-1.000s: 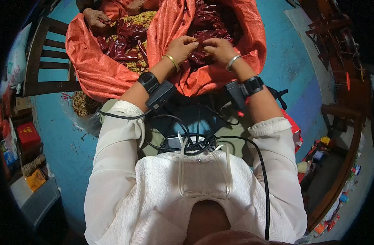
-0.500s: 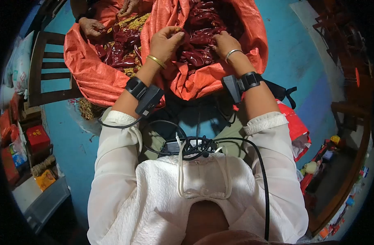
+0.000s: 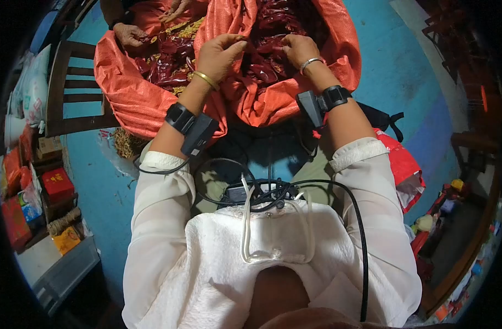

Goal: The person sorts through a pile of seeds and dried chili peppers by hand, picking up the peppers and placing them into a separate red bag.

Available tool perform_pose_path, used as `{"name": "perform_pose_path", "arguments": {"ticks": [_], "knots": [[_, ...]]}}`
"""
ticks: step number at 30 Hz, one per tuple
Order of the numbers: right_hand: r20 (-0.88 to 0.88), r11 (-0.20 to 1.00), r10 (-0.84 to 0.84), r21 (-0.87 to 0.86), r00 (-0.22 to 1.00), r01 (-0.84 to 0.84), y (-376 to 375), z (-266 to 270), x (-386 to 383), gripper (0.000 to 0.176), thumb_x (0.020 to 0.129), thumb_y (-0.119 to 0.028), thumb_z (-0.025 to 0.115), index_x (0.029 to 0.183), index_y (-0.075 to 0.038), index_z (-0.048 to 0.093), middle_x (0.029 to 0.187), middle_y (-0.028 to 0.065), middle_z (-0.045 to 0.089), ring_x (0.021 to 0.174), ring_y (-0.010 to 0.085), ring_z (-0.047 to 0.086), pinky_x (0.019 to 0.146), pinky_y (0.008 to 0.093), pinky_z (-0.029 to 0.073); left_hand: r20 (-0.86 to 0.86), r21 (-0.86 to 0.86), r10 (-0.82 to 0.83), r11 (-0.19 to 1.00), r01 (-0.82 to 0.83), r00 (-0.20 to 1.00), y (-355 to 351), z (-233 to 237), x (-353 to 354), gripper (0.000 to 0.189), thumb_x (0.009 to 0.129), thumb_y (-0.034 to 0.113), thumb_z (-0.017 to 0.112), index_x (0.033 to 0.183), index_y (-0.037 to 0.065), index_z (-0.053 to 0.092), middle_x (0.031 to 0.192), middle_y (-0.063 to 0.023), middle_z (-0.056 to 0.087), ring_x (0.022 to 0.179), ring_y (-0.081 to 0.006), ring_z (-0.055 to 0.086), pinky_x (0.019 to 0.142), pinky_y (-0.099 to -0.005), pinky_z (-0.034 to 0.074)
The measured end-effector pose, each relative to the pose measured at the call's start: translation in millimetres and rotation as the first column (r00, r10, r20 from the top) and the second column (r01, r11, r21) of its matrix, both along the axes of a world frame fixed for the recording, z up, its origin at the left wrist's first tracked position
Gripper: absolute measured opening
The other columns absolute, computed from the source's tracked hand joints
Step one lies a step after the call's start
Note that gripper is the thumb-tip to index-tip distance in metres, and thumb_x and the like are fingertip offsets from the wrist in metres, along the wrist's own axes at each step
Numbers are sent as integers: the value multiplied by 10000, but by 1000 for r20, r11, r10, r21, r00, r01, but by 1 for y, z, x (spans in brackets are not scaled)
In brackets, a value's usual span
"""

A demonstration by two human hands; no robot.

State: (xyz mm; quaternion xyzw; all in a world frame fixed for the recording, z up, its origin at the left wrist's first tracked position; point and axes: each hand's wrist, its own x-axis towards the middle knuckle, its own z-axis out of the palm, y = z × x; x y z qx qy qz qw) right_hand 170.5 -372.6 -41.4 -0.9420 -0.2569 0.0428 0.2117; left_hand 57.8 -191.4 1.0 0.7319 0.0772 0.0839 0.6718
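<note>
Glossy dark red dried chillies (image 3: pixel 262 71) fill an orange woven sack (image 3: pixel 339 60) in front of me. My left hand (image 3: pixel 218 55) is over the sack's left side, thumb and fingers pinched together; a small dark bit shows at the fingertips, too small to name. To its right, my right hand (image 3: pixel 302 52) is held above the chillies with curled fingers closed toward the thumb. What it grips, if anything, is hidden.
Another orange sack (image 3: pixel 119 82) at left holds chillies and yellowish stem-like bits. A co-worker's hand (image 3: pixel 130 35) is at it, a second hand beyond. A wooden chair (image 3: pixel 56 98) stands left; a red bag (image 3: pixel 402 167) lies right. Black cables (image 3: pixel 355 219) cross my lap.
My right hand has lifted slightly up and left from among the chillies. My left hand stays pinched in nearly the same place. The whole view has shifted a little.
</note>
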Motion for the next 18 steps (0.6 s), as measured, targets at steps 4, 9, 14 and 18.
{"name": "perform_pose_path", "arguments": {"ticks": [4, 9, 14, 18], "knots": [[-202, 992, -28, 118, 979, 52, 1, 11, -8, 253, 737, -237, 557, 977, -171, 607, 990, 112, 581, 902, 282, 554, 804, 376, 434, 81, 164, -8, 986, -6, 997, 5, -14, 8, 214, 753, 147, 617, 910, 2, 604, 811, -35, 624, 706, -69, 559, 660, -201, 447], [18, 978, -207, 8, 978, 207, -13, 1, 1, 319, 725, -257, 582, 1026, -152, 583, 1044, 134, 531, 964, 304, 511, 820, 380, 421, 167, 246, 132, 954, -171, 977, 21, 9, 2, 189, 750, 169, 622, 880, 33, 629, 765, -15, 625, 655, -58, 543, 603, -197, 437], [14, 981, -195, -2, 981, 195, -17, 4, 4, 350, 733, -259, 579, 1043, -105, 535, 1092, 142, 461, 984, 318, 493, 825, 387, 419, 126, -316, 557, 807, -499, 821, 73, 20, -6, 247, 796, 235, 571, 853, -5, 562, 726, -71, 583, 569, -104, 516, 507, -220, 421], [-34, 964, -256, -77, 966, 253, -8, 6, 4, 405, 710, -265, 598, 1070, -98, 520, 1074, 149, 479, 996, 324, 486, 831, 395, 411, -27, -644, 629, 583, -495, 777, 70, 18, -18, 373, 857, 337, 449, 975, -16, 466, 796, -120, 573, 603, -160, 541, 510, -243, 446]]}}
